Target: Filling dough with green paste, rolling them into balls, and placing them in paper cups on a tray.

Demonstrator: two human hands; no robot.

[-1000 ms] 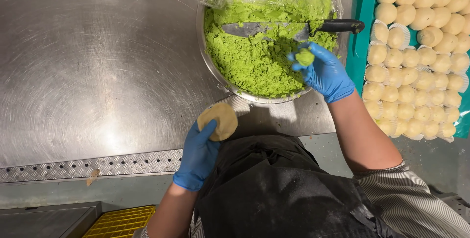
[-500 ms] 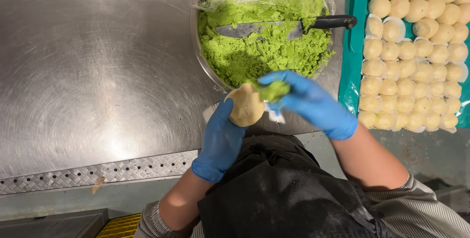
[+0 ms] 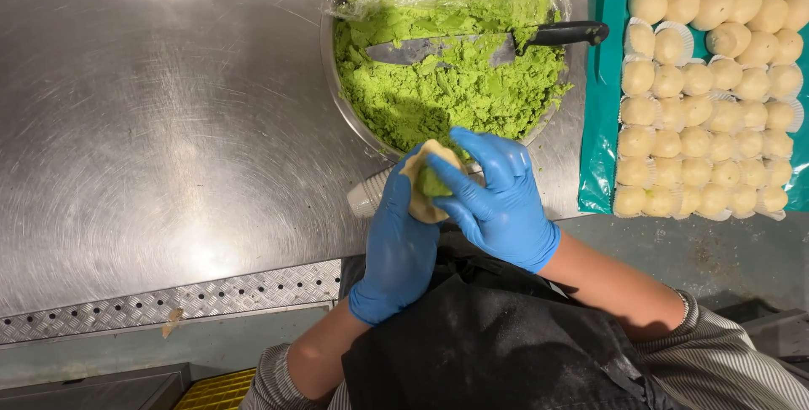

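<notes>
Since a moment ago, both hands have closed in tighter. Left hand (image 3: 403, 237) cups the dough (image 3: 419, 198) above the surface (image 3: 168, 123); right hand (image 3: 497, 199) fingers press green filling (image 3: 433, 182) in. It looks soft and squishy, so hold the edges gently.

Left hand (image 3: 403, 241) cups a dough piece (image 3: 419, 199) with green filling (image 3: 433, 183). Right hand (image 3: 497, 199) presses on the filling. Behind: bowl (image 3: 337, 81) of green paste, knife (image 3: 497, 42) resting across it. Right: tray (image 3: 600, 123) of dough balls (image 3: 716, 90).
</notes>
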